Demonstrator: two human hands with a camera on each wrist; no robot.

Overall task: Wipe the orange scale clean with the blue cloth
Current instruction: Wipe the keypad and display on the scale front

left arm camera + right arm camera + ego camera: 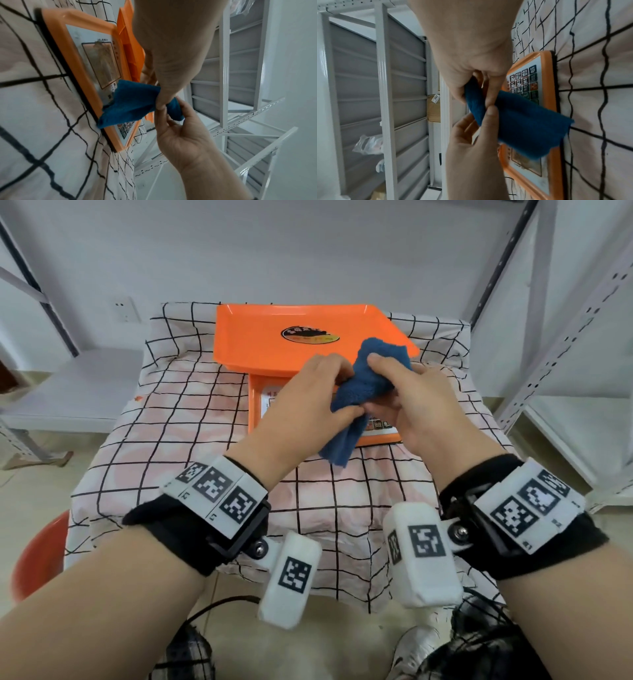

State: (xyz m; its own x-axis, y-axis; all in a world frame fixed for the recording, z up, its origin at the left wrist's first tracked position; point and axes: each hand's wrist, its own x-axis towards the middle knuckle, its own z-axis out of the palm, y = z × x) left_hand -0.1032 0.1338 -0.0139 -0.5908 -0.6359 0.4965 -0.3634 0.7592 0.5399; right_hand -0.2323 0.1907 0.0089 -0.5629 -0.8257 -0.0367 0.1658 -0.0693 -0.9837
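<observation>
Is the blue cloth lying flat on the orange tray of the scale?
No, the blue fleece cloth is held up by both hands above the orange plastic scale's front panel.

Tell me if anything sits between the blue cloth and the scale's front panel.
Nothing visible does. The blue cloth is held by the left hand and right hand directly above the orange scale; its lower end hangs over the scale's front panel.
</observation>
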